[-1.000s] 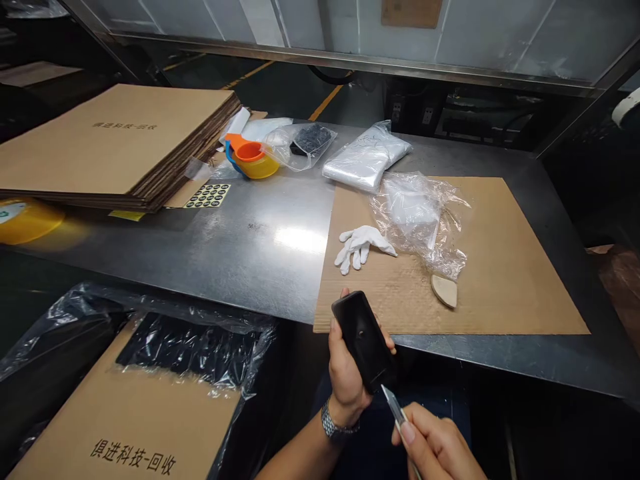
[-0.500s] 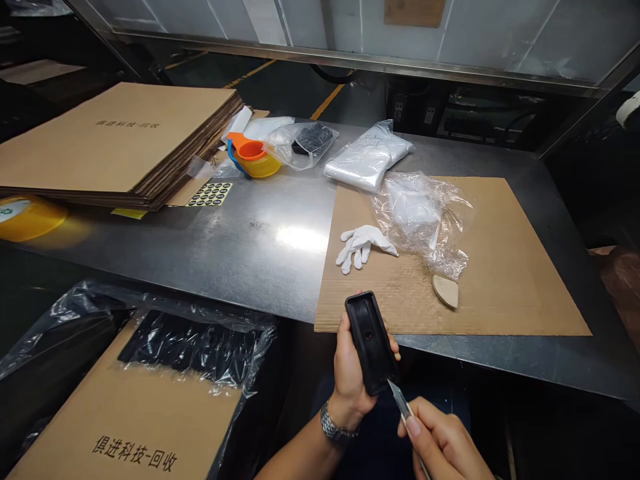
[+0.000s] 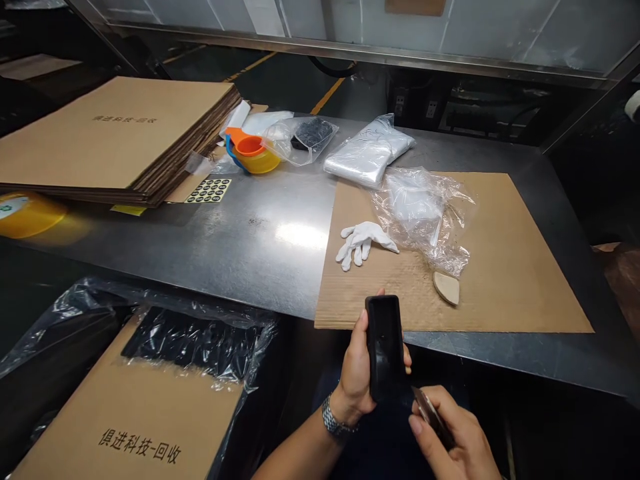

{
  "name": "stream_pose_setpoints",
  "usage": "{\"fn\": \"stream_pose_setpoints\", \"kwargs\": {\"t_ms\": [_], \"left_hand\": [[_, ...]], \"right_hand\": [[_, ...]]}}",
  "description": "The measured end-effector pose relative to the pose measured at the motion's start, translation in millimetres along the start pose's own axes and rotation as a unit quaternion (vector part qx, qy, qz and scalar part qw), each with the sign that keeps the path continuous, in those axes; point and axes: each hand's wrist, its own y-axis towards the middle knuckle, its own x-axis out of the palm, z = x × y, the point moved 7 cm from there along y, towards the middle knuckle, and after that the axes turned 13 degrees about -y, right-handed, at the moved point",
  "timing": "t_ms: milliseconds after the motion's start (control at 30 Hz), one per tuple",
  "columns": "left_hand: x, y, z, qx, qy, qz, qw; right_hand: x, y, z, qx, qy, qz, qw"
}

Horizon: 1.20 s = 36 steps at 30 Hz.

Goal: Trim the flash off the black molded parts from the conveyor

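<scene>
My left hand [image 3: 356, 373] is wrapped round a black rectangular tray-like part [image 3: 386, 350], its hollow side facing me and its long side nearly upright. Fingertips show along the part's right edge. In my right hand [image 3: 453, 433] is a utility knife [image 3: 433, 417], pinched between thumb and fingers, its tip pointing up and left. A small gap separates the blade from the lower right corner of the black part. Beyond my hands, a white glove [image 3: 365, 241] and a beige wedge-shaped pad [image 3: 447, 288] lie on a cardboard sheet [image 3: 505, 267].
Clear plastic bags [image 3: 415, 207] and a bagged white bundle [image 3: 369, 152] lie behind the glove. Stacked cardboard [image 3: 115, 133], a sticker sheet [image 3: 209, 191] and an orange-yellow tape dispenser [image 3: 253, 152] occupy the left of the metal table [image 3: 240, 260]. A plastic-lined box [image 3: 150, 393] stands lower left.
The black part has turned more upright and shifted slightly right in my left hand. My right hand has drawn the knife away from its lower corner and rotated it.
</scene>
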Motion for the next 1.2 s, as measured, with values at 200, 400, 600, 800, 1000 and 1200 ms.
{"fn": "stream_pose_setpoints", "kwargs": {"t_ms": [200,400,600,800,1000,1200], "left_hand": [[-1.9,2.2,-5.9,-0.011,0.013,-0.014,1.0],[-2.3,2.3,-5.3,0.005,0.022,-0.012,1.0],[-2.3,5.4,-1.5,0.008,0.019,-0.027,0.999],[2.3,6.7,-3.2,0.001,0.015,-0.051,0.999],[10.6,6.5,-3.5,-0.009,0.009,-0.095,0.995],[16.0,7.7,-9.1,-0.036,-0.013,-0.103,0.994]], "right_hand": [[1.8,4.0,-29.1,-0.264,-0.126,0.089,0.952],[0.4,-3.4,-51.5,-0.377,-0.258,0.199,0.867],[-9.3,-8.5,-38.0,-0.372,-0.222,0.204,0.878],[-28.8,-6.7,-2.7,-0.277,-0.172,0.195,0.925],[-76.0,1.2,57.7,-0.041,-0.233,0.275,0.932],[-133.2,36.1,120.2,0.105,-0.38,0.285,0.874]]}}
